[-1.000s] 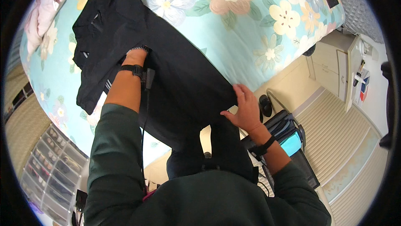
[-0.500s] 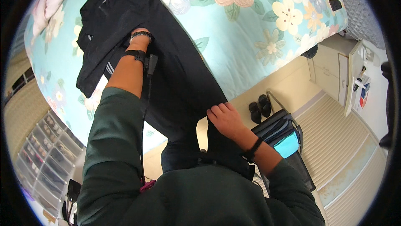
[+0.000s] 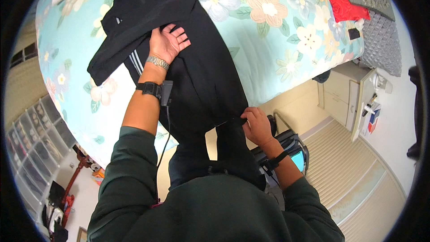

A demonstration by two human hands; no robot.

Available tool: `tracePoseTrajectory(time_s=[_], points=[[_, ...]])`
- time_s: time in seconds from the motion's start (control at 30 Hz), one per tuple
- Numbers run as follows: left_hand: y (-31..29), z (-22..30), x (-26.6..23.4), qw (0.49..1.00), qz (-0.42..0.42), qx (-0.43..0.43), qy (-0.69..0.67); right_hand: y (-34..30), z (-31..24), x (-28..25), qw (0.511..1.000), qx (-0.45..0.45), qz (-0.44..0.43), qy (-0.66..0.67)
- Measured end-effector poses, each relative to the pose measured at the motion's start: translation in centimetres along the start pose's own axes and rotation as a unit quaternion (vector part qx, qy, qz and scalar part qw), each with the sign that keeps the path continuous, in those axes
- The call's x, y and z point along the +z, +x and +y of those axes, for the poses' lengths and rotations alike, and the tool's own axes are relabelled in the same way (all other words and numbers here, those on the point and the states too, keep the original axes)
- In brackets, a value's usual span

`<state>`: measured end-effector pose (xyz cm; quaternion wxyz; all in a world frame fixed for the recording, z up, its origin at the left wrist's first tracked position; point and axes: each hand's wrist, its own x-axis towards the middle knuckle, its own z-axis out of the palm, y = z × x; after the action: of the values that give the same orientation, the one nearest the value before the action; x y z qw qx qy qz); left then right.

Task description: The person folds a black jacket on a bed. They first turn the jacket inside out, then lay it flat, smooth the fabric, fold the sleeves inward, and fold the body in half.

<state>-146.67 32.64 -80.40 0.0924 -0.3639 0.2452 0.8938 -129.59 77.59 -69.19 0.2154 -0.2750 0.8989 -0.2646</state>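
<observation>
A black garment with white stripes is spread over the bed, its near end hanging past the edge toward my legs. Its upper part lies in loose folds, with a sleeve-like piece reaching left. My left hand rests palm up at the edge of that upper fold, fingers spread and holding nothing; the thumb side is partly against the cloth. At the garment's lower right corner, my right hand pinches the cloth edge between thumb and fingers. A watch and a strap with a small black device sit on my left arm.
The bed has a pale blue flowered sheet. A red cloth lies at its far right. To the right stand a black bag and a white cabinet. Clear drawers are at the left.
My left hand has come out from under the cloth and turned palm up with fingers spread. My right hand has shifted slightly right, still on the corner. The view has moved a little.
</observation>
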Motion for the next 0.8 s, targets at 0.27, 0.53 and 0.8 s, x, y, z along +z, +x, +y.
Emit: tracePoseTrajectory(time_s=[0.27, 0.53, 0.8], points=[[1.2, -3.5, 2.3, 0.82, 0.129, 0.156, 0.535, 1.9, 0.3, 2.1, 0.97, -0.082, -0.153, -0.172], [-1.7, -5.6, 4.7, 0.666, 0.33, 0.366, 0.559, 6.4, 0.2, 0.3, 0.986, -0.013, -0.161, -0.045], [-16.6, -22.1, 6.7, 0.463, -0.047, 0.311, 0.828, 11.5, 5.9, 1.5, 0.929, 0.037, -0.315, 0.191]])
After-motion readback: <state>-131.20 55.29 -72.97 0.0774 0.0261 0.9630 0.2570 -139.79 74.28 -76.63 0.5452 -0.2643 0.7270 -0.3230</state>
